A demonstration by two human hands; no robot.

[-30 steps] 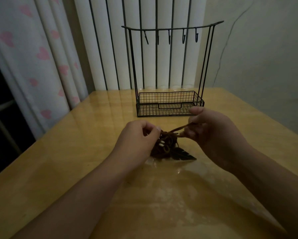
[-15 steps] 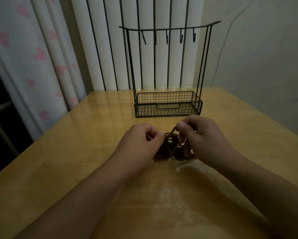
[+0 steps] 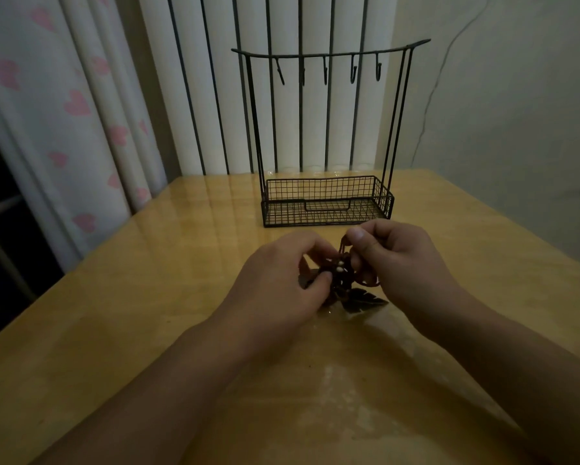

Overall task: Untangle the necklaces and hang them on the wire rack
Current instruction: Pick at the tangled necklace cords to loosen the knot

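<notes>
Just below the middle of the frame, the 2 hands meet over a dark tangle of necklaces (image 3: 340,280) that sits low on the yellow tabletop (image 3: 147,297). The left hand (image 3: 281,283) comes in from the lower left with its fingers curled inward; thumb and fingertips close on the left side of the bundle, and its knuckles hide part of the cords. The right hand (image 3: 402,260) comes in from the lower right, its fingers also curled, with thumb and forefinger pinching a reddish-brown cord loop (image 3: 344,245) that rises from the top of the tangle. Another loop of the same cord curves out under the right hand's fingers. Both hands are thus clamped on the necklaces, close together, with only the bundle between them.

Within the tangle 2 small pale beads (image 3: 340,266) show, and a dark feather-shaped pendant (image 3: 362,300) lies flat on the tabletop at the bundle's lower right, just beside the right wrist. How many necklaces make up the knot cannot be told in the dim light.

Above the hands, toward the upper middle of the frame, the black wire rack (image 3: 328,129) stands upright on the tabletop, apart from the hands. Its top bar carries 5 hooks (image 3: 352,72), all bare. The mesh basket (image 3: 328,209) at its base holds nothing visible. Behind it hangs a white curtain with dark vertical stripes (image 3: 214,95), and at the upper left a curtain with pink hearts (image 3: 46,112).
</notes>
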